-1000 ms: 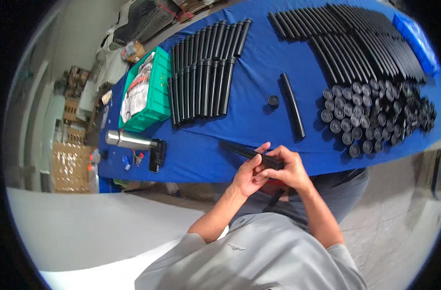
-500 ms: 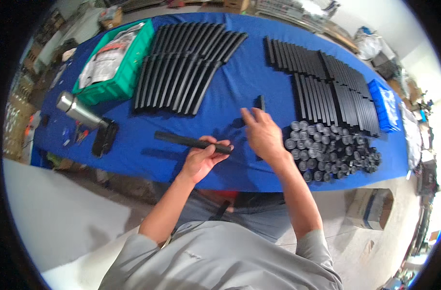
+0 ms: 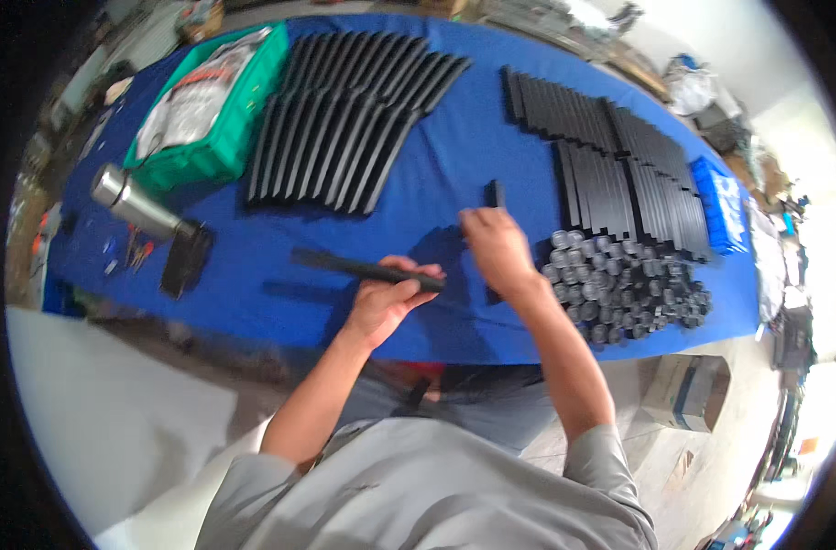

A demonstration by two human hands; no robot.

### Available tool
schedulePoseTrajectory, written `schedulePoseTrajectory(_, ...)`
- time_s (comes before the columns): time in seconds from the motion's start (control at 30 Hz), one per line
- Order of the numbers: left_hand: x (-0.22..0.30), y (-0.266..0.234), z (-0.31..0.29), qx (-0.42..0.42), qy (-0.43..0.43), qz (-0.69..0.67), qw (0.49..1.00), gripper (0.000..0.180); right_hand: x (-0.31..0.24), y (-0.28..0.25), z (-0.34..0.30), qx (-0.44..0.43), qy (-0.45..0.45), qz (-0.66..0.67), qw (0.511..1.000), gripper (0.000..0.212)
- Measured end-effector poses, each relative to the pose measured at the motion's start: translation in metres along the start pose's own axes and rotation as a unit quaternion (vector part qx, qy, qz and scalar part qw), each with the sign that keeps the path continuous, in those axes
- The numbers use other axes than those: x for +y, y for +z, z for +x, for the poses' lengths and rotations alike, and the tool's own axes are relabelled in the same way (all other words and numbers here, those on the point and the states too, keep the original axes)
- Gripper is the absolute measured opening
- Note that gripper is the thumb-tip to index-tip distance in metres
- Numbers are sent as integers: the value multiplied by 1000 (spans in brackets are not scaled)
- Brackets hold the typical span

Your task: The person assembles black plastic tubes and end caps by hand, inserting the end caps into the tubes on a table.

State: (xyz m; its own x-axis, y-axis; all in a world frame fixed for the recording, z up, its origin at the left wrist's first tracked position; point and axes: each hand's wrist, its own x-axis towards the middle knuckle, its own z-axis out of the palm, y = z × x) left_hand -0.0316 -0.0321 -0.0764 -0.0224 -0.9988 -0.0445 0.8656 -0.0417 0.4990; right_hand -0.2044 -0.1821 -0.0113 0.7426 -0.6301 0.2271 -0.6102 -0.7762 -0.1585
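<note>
A straight black bar (image 3: 331,263), tube-like, lies across my left hand (image 3: 386,302), whose fingers and thumb are wrapped round its right end. Its other end points left above the cloth. My right hand (image 3: 498,247) is over the table to the right of that end, with the fingers curled down and pressed together. Whatever they hold, if anything, is hidden. Just beyond the right knuckles, the end of another dark piece (image 3: 497,192) shows on the cloth; the hand covers the part nearer me.
Rows of long black bars (image 3: 331,119) lie at the far left, with more black bars (image 3: 633,174) at the right. Nearer sit many round black caps (image 3: 601,284). A green crate (image 3: 198,163), a steel flask (image 3: 136,202) and a blue packet (image 3: 722,206) stand on the blue cloth (image 3: 454,119).
My right hand's fingers have curled in and closed, where they were more spread. The left hand keeps its hold on the bar. The whole view has shifted slightly.
</note>
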Motion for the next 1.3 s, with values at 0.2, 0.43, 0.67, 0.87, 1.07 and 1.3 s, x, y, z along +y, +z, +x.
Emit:
schedulePoseTrajectory(0.2,0,-1,5,14,-6,-15,1000,24,-59,-15,-81,107,255,467,840,37)
schedulePoseTrajectory(0.43,4,8,-1,17,-21,50,998,23,-91,33,-112,131,301,582,744,37)
schedulePoseTrajectory(0.67,3,8,-6,13,-52,102,993,25,-88,31,-117,115,264,565,773,37)
schedulePoseTrajectory(0.87,0,14,-8,30,-60,128,990,24,-85,27,-121,120,250,478,833,34)
schedulePoseTrajectory(1.07,-7,16,-13,58,-43,134,988,23,-84,25,-120,139,208,464,850,33)
schedulePoseTrajectory(1.3,-6,27,-10,97,-50,146,983,21,-82,25,-120,134,205,467,849,32)
